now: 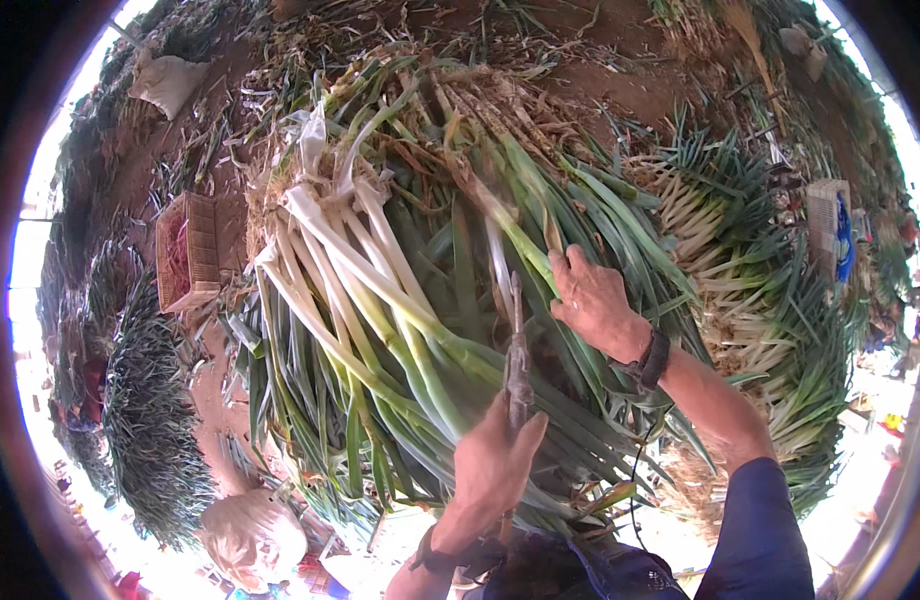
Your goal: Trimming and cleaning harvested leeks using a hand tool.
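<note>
My left hand (497,457) grips a slim, wrapped tool with a narrow metal nozzle (518,364), its tip pointing away from me. My right hand (595,304) is closed around the stalk of a long green onion (516,232), whose root end points up and to the left. To the left lie several onions with clean white shanks (340,262), crossed over one another. Beyond my right hand, other onions (497,124) still have brown, dirty outer skins. Green leaves spread beneath both hands and partly hide what supports the pile.
A plastic crate (188,255) with reddish strands inside stands at left. Rows of onions (760,300) lie at right, beside another pale crate (824,225) holding something blue. Pale sacks (254,536) sit lower left. Leaf scraps litter the brown ground (617,82). A dark cord (634,487) hangs near my right forearm.
</note>
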The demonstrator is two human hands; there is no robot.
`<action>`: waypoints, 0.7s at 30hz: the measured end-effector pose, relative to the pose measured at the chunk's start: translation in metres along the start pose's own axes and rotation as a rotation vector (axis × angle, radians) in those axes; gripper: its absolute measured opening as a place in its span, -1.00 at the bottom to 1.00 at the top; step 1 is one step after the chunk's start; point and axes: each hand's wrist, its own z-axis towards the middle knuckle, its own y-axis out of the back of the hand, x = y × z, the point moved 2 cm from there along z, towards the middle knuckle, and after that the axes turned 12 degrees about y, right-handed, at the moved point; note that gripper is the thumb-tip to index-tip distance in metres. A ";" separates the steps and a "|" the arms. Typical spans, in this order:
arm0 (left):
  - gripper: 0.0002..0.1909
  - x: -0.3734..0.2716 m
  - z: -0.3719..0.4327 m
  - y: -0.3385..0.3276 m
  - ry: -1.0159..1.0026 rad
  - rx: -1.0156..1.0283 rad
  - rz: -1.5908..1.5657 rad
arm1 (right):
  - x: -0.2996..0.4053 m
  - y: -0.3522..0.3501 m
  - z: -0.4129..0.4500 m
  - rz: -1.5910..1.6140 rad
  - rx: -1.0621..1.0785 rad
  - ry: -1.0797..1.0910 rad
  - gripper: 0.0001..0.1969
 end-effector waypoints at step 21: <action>-0.37 -0.001 0.001 -0.045 -0.015 0.054 0.016 | 0.034 0.015 -0.054 -0.373 0.073 0.011 -0.53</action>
